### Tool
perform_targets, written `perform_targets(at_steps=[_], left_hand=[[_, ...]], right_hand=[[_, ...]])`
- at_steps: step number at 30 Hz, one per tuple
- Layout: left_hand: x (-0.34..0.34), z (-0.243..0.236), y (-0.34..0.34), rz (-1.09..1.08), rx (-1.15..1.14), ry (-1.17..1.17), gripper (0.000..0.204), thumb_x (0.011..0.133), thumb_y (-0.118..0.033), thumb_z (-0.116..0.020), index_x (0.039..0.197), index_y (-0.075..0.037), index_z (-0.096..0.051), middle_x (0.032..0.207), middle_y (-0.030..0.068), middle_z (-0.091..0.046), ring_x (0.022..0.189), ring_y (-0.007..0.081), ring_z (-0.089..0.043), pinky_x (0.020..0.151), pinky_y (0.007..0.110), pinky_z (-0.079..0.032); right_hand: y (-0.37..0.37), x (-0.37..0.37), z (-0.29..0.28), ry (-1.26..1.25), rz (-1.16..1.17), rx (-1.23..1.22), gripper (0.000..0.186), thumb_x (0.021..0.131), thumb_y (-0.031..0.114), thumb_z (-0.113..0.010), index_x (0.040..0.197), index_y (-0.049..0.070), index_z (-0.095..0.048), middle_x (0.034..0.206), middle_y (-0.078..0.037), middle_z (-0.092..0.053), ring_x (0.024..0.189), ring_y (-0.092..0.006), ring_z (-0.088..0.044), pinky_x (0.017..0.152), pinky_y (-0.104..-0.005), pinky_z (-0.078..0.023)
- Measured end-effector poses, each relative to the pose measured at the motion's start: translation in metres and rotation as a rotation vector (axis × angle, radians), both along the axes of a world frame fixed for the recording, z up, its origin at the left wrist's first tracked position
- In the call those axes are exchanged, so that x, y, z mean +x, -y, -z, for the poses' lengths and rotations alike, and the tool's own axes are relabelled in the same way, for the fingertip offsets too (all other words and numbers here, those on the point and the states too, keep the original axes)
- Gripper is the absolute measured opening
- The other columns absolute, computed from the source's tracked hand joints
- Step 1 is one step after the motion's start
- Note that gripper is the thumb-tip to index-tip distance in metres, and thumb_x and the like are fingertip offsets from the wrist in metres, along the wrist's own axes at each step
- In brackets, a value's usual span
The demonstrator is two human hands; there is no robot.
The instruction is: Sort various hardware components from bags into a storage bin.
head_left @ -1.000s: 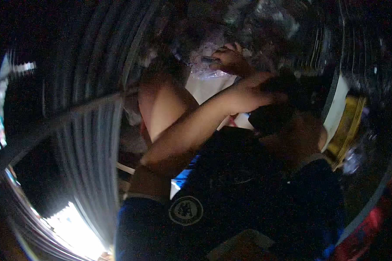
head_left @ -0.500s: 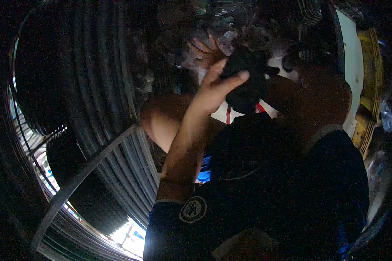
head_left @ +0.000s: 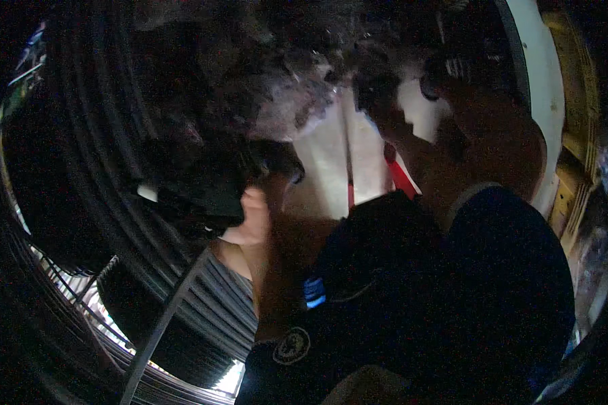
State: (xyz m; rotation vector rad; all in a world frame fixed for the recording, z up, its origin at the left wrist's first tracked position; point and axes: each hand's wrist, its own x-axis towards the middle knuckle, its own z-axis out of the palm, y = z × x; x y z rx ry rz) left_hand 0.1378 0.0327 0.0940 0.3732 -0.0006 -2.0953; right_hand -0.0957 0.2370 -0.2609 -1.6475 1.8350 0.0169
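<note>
My left hand is low at the left of my lap, its thumb side lit. It is closed on a dark boxy object with a pale end piece; the object's kind is lost in the shadow. My right hand reaches forward past my knee, above a white surface. Its fingers are in deep shadow beside a dark shape, and whether they grip it cannot be made out. A red strip lies on the white surface near my right forearm.
Crumpled clear plastic is heaped ahead of my hands. Stacked coils of dark tubing rise at my left, with a grey bar across them. A white panel and a yellow frame stand at the right.
My left hand has moved left and nearer from the middle, taking the dark object with it. More of the white surface and the red strip now shows.
</note>
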Motion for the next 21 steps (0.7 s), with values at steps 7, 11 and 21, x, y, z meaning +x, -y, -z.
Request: perform_targets(at_steps=[7, 11, 21], left_hand=[[-0.009, -0.001, 0.004, -0.117, 0.064, 0.008, 0.068, 0.081, -0.056, -0.061, 0.134, -0.013, -0.053, 0.139, 0.0093, -0.051, 0.126, 0.0306, -0.046, 0.106, 0.050, -0.036], [-0.022, -0.008, 0.005, -0.017, -0.042, 0.090, 0.066, 0.084, -0.055, -0.059, 0.137, -0.016, -0.050, 0.143, 0.0084, -0.047, 0.131, 0.0317, -0.043, 0.109, 0.052, -0.031], [-0.030, -0.035, 0.007, 0.036, -0.310, 0.009, 0.064, 0.085, -0.057, -0.049, 0.134, -0.018, -0.052, 0.138, 0.0063, -0.053, 0.126, 0.0317, -0.049, 0.104, 0.054, -0.038]], right_hand=[[0.074, 0.024, 0.025, -0.004, -0.021, 0.108, 0.057, 0.090, 0.020, -0.057, 0.143, 0.018, -0.037, 0.143, -0.012, -0.031, 0.125, -0.0300, -0.033, 0.096, -0.0575, -0.025], [0.099, 0.023, 0.027, -0.017, -0.018, 0.122, 0.056, 0.089, 0.019, -0.059, 0.141, 0.016, -0.039, 0.138, -0.011, -0.037, 0.119, -0.0278, -0.039, 0.093, -0.0539, -0.031], [0.127, -0.041, -0.082, 0.096, 0.182, -0.330, 0.053, 0.087, 0.017, -0.064, 0.137, 0.009, -0.045, 0.126, -0.010, -0.053, 0.105, -0.0221, -0.056, 0.084, -0.0449, -0.046]])
